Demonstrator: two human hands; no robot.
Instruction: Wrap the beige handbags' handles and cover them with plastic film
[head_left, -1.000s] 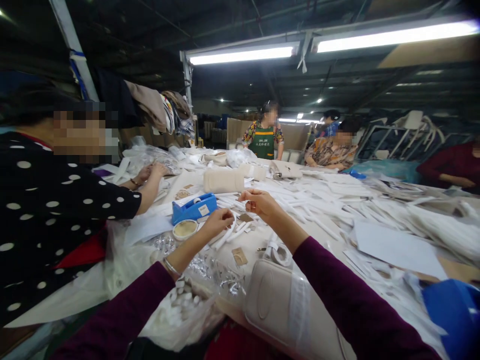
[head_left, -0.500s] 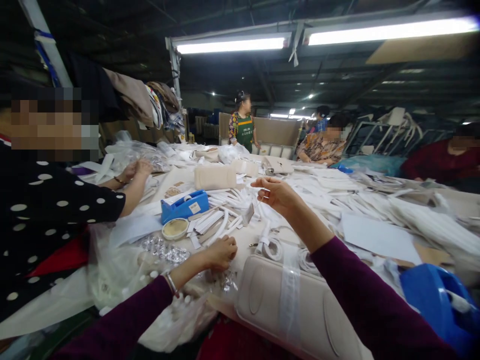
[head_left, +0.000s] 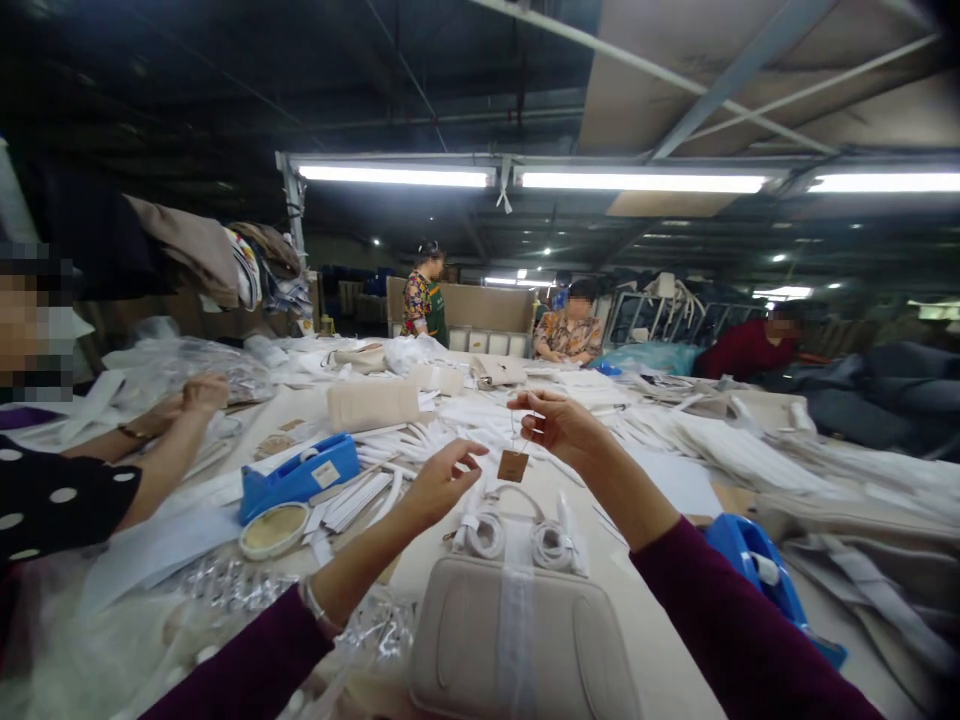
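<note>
My right hand (head_left: 559, 425) is raised over the table and pinches a thin string from which a small brown tag (head_left: 513, 465) hangs. My left hand (head_left: 442, 482) is lifted just left of the tag, fingers apart and curled, holding nothing I can see. Below both hands lies a beige handbag (head_left: 517, 640) with a clear tape strip across it and two coiled white straps (head_left: 517, 535) at its top edge. Both my sleeves are dark purple.
A blue tape dispenser (head_left: 300, 475) and a round tin (head_left: 274, 528) sit to the left, by a person in a polka-dot top whose hands (head_left: 187, 400) work there. White strips (head_left: 675, 430) cover the table. A blue bin (head_left: 757, 570) stands right. Other people work at the far end.
My left hand rose from the table beside the bag to the hanging tag. My right hand stayed up, now with the tag dangling below it. The view tilted upward.
</note>
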